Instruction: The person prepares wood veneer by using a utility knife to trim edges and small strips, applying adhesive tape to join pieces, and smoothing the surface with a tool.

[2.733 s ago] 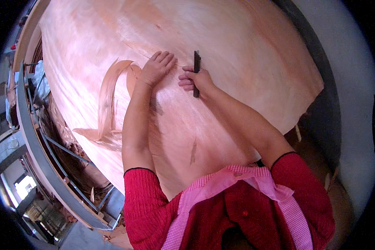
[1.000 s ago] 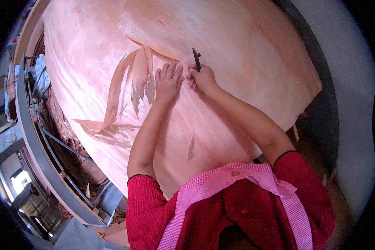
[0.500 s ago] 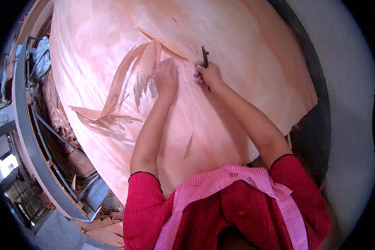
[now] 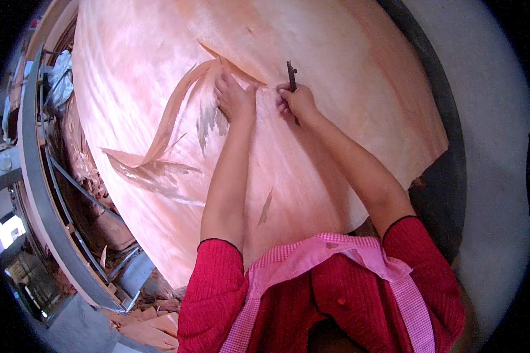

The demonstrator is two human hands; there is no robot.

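Note:
A broad, pinkish sheet of wood veneer [image 4: 312, 35] fills the middle of the view. My left hand [image 4: 235, 99] lies on it with fingers spread, beside a torn, lifted edge [image 4: 232, 65]. From there a long darker strip [image 4: 174, 112] curves down and left to a ragged torn patch [image 4: 150, 170]. To the right, my right hand [image 4: 297, 103] is closed around a slim dark tool [image 4: 291, 75] with a small knob on its side. It points away from me; whether it has a blade I cannot make out. Below my hands is a small narrow slit [image 4: 266, 206].
On the left runs a grey-edged frame [image 4: 32, 176] with metal bars and veneer scraps [image 4: 82, 153] inside. More scraps [image 4: 153, 326] lie on the floor at lower left. Grey floor [image 4: 494, 176] borders the sheet's dark right edge.
My left hand has shifted slightly right and opened, its fingers now spread on the sheet. The right hand with the dark tool has hardly moved.

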